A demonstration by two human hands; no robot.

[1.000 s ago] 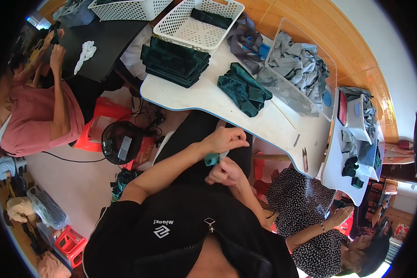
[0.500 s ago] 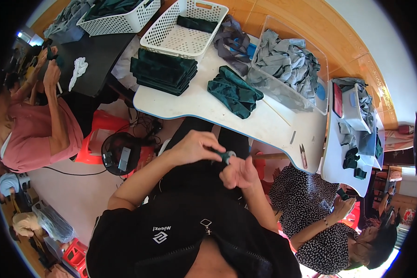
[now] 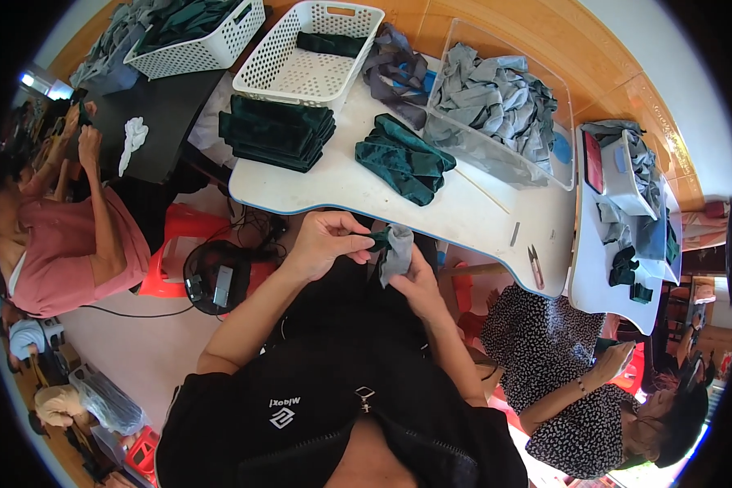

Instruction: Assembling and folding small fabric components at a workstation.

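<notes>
Just off the near edge of the white table, a small fabric piece (image 3: 396, 256) hangs between my hands, grey on the right and dark green at its left end. My left hand (image 3: 325, 246) pinches the green end between thumb and fingers. Its grey part is gripped by my right hand (image 3: 420, 285), with the fingers partly hidden behind the cloth. On the table beyond lie a loose heap of dark green velvet pieces (image 3: 404, 160) and, to its left, a neat stack of folded green velvet (image 3: 275, 134).
A white perforated basket (image 3: 252, 80) stands behind the stack. Right of it is a clear bin (image 3: 573, 122) of grey cloth. Thread snips (image 3: 536, 267) and a thin stick (image 3: 484, 190) lie on the table (image 3: 301, 191). Co-workers sit at left and right; a black fan (image 3: 211, 272) stands lower left.
Both hands have risen toward the table edge. The fabric piece, mostly hidden before, now shows its grey side; my right fingers have turned from palm-up to gripping it.
</notes>
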